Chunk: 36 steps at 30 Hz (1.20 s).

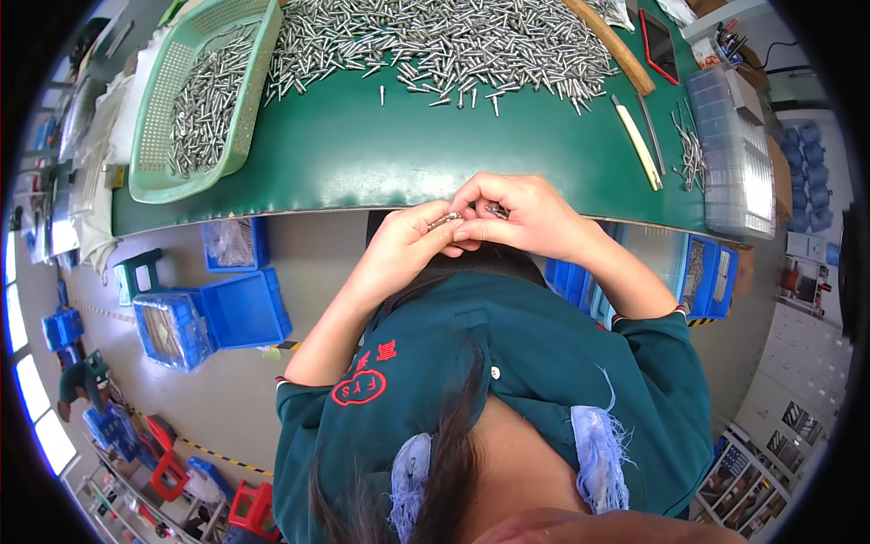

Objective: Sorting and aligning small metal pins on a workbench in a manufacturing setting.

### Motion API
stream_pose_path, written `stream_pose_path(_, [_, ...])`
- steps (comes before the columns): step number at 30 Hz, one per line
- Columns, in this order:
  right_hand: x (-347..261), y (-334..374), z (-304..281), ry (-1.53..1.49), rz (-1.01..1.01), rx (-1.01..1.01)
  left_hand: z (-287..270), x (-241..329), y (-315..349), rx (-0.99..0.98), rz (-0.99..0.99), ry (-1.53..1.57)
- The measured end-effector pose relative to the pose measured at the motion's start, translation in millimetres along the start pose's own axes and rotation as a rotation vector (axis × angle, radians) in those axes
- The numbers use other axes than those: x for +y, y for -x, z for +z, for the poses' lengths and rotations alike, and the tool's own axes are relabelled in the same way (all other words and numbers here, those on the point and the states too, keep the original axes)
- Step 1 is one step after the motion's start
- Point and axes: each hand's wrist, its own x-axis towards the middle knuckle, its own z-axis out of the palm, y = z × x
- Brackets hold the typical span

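Note:
Just off the table's near edge, my two hands meet with their fingertips close together. My left hand (410, 240) is closed, pinching a small shiny metal pin (444, 220) between thumb and fingers. Beside it my right hand (526, 216) is also closed, its thumb and fingers curled round small metal pins (497, 210) partly hidden by the fingers. A large heap of similar pins (435, 41) covers the far part of the green table (362, 154). Several of them lie loose along the heap's near side.
At the left stands a pale green basket (145, 163) holding more pins. To the right lie a wooden strip (621, 54), a cream-handled knife (637, 145), a red-framed device (659, 45) and a clear plastic case (725, 154). Blue bins (240, 308) stand on the floor below.

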Motion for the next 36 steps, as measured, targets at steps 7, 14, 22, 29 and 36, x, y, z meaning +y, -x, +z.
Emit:
stream_pose_path(7, [-0.8, 0.6, 0.7, -0.111, 0.020, -0.002, -3.0, 4.4, -0.4, 0.003, 0.070, -0.172])
stream_pose_path(14, [-2.0, 0.9, 2.6, -0.105, -0.013, 0.038, -2.4, 5.5, 1.1, 0.113, 0.153, -0.427])
stream_pose_path(22, [-2.0, 0.9, 2.2, -0.089, -0.026, 0.052, 1.0, 11.1, 3.0, 0.144, 0.204, -0.522])
stream_pose_path(29, [-3.6, -2.0, 4.0, 0.071, -0.090, 0.072, -4.3, 5.0, -1.1, 0.013, 0.087, -0.359])
stream_pose_path(36, [-5.1, -6.2, 5.0, 0.173, -0.200, 0.140, -4.7, -0.4, -3.4, -0.088, 0.063, -0.014])
